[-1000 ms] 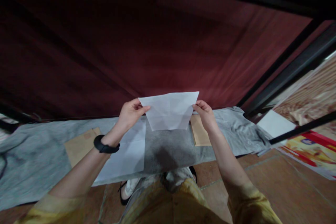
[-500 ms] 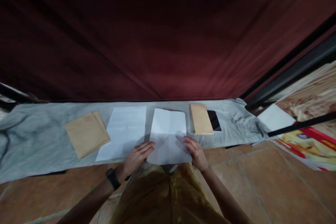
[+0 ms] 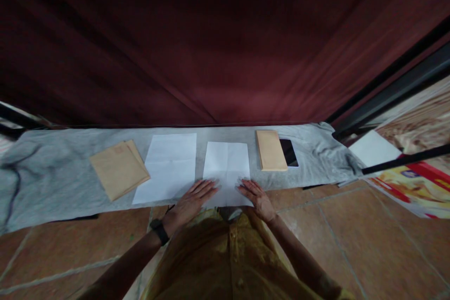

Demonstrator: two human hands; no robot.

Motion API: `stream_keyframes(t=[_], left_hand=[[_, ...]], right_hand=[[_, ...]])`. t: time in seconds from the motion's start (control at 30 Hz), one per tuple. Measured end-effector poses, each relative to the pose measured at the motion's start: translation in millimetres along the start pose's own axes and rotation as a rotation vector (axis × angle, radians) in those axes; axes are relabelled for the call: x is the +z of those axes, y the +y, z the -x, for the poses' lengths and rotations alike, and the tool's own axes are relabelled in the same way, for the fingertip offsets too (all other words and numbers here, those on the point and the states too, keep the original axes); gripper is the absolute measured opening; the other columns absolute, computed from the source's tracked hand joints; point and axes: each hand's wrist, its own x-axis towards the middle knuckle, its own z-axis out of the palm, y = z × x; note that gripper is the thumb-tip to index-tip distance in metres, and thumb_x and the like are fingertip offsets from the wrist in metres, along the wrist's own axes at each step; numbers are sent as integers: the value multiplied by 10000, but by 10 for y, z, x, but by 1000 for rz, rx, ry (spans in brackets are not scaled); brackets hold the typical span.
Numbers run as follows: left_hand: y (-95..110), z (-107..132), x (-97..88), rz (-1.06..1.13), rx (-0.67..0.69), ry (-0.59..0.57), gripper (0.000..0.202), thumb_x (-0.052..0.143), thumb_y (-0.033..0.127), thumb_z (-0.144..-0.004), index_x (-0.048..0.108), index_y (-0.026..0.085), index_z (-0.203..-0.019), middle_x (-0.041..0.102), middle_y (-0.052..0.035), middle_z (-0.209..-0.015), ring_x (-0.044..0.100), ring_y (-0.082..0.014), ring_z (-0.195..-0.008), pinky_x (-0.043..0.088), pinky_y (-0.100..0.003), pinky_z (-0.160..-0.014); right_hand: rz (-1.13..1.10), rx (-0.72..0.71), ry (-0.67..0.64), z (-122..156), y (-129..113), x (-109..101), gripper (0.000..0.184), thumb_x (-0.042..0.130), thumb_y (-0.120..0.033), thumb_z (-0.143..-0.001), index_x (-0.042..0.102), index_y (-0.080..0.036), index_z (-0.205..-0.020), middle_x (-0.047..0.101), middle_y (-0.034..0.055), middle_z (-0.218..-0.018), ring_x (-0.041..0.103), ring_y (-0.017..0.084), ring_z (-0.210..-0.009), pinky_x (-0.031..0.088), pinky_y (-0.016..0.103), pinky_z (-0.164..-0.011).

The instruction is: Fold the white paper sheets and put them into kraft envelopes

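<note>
Laid flat on grey cloth (image 3: 70, 183) now, not up in air like 1 s ago: white paper (image 3: 227, 161). Pressing its near edge w/ left hand (image 3: 192, 199) & right hand (image 3: 255, 195), fingers open, gripping nothing. Long side pointing away from body.

Creased sheet (image 3: 227, 164) is flanked by paper (image 3: 168, 164) and envelope (image 3: 270, 150); left cloth (image 3: 49, 178) bare.

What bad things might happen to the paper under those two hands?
1. The white sheet lies at the near edge of the grey cloth; a push from the left hand or right hand might slide it onto the floor tiles.
2. The grey cloth looks soft and wrinkled, so pressing may crease the white sheet crookedly.
</note>
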Motion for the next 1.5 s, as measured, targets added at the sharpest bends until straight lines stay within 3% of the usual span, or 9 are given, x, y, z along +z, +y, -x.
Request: stream_keyframes(t=[0.13, 0.27, 0.43, 0.53, 0.63, 0.73, 0.93, 1.13, 1.5], left_hand=[[-68, -119, -32, 118, -33, 54, 725, 508, -17, -835, 488, 285, -1494, 457, -35, -1592, 415, -180, -1470, 322, -406, -1241], [-112, -101, -41, 244, -3, 29, 477, 532, 110, -934, 631, 294, -1364, 625, -23, -1441, 556, -178, -1354, 419, -396, -1184], [-32, 23, -38, 300, -12, 17, 614, 555, 55, -867, 579, 320, -1420, 557, -18, -1513, 503, -195, -1405, 391, -431, -1202], [11, -1, -99, 423, -25, 92, 447, 520, 141, -935, 665, 310, -1322, 657, -20, -1401, 584, -190, -1317, 454, -398, -1147], [0, -115, -215, 645, -169, 234, 317, 503, 343, -992, 745, 260, -1180, 771, -46, -1161, 702, -188, -1076, 550, -321, -988], [-63, -279, -349, 852, -417, 354, 356, 597, 508, -914, 785, 220, -1009, 792, -48, -995, 708, -202, -908, 562, -290, -844], [-248, -610, -418, 1196, -689, 534, 450, 706, 623, -735, 697, 173, -718, 661, 4, -672, 579, -150, -666, 471, -253, -643], [-413, -896, -217, 1068, -816, 645, 472, 601, 654, -767, 614, 190, -680, 570, 24, -632, 505, -128, -608, 409, -245, -582], [-668, -1236, -153, 617, -978, 431, 245, 588, 361, -865, 642, 224, -669, 648, -13, -649, 623, -188, -698, 396, -266, -642]], right_hand=[[-123, 31, 79, -126, 162, -83, 557, 657, -312, -908, 563, -249, -1454, 532, 123, -1519, 488, 281, -1409, 377, 504, -1187], [-179, 6, 23, -144, 222, -146, 469, 641, -214, -889, 657, -266, -1355, 652, 102, -1390, 585, 262, -1311, 409, 506, -1164], [-200, 1, 28, -39, 174, -106, 488, 626, -164, -864, 666, -279, -1336, 626, 87, -1427, 548, 252, -1358, 370, 526, -1184], [-271, 86, 86, -79, 140, -132, 375, 602, -204, -906, 713, -273, -1257, 703, 77, -1315, 623, 238, -1262, 408, 496, -1160], [-385, 266, 190, -213, 120, -241, 246, 586, -332, -958, 770, -253, -1101, 774, 66, -1134, 691, 232, -1111, 509, 421, -1052], [-535, 437, 269, -379, 112, -358, 304, 596, -458, -945, 781, -222, -996, 787, 56, -1004, 714, 231, -972, 562, 361, -912], [-730, 562, 452, -706, 169, -312, 406, 606, -560, -865, 710, -168, -859, 720, 32, -821, 639, 186, -786, 517, 283, -741], [-595, 718, 522, -986, 296, -122, 371, 524, -528, -871, 540, -212, -677, 513, -46, -599, 477, 128, -587, 382, 231, -580], [-32, 943, 258, -1228, 288, -145, 270, 494, -326, -987, 725, -194, -939, 761, 91, -907, 709, 190, -856, 451, 221, -700]])
